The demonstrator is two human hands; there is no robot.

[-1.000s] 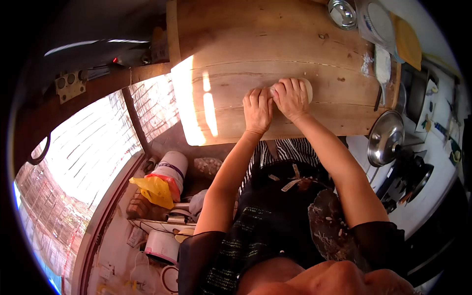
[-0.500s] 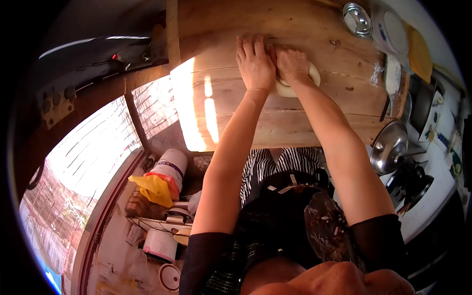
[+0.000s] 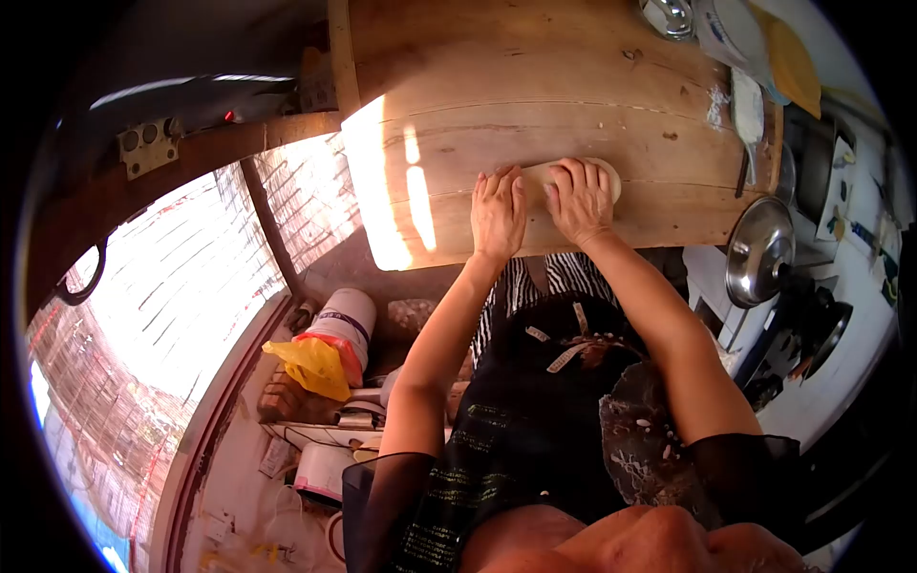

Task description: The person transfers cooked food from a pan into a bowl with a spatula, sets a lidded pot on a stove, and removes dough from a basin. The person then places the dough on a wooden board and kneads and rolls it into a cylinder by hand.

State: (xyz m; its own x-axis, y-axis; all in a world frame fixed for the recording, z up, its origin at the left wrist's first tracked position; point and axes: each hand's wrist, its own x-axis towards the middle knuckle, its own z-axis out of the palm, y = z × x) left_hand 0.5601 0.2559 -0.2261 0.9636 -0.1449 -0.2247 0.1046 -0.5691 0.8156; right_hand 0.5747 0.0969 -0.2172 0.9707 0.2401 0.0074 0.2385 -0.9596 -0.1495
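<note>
A pale roll of dough (image 3: 541,178) lies on the wooden board (image 3: 458,91) close to its near edge. My right hand (image 3: 580,198) rests on the dough's right part, its fingers curled over the far side. The rounded right end sticks out past that hand. At the dough's left end is my left hand (image 3: 498,212), fingers close together and bent over it, covering that end. What lies under both palms is hidden.
Beyond the board's right edge is a metal lid (image 3: 759,250). A white-dusted scraper or blade (image 3: 747,110), a plastic bag (image 3: 731,38) and a metal bowl (image 3: 669,14) sit at the upper right. A white bucket (image 3: 346,315) and yellow bag (image 3: 310,368) stand lower left.
Both hands have come back toward my body, drawing the dough nearer the board's near edge. The dough now looks longer and flatter from side to side. The view has shifted slightly.
</note>
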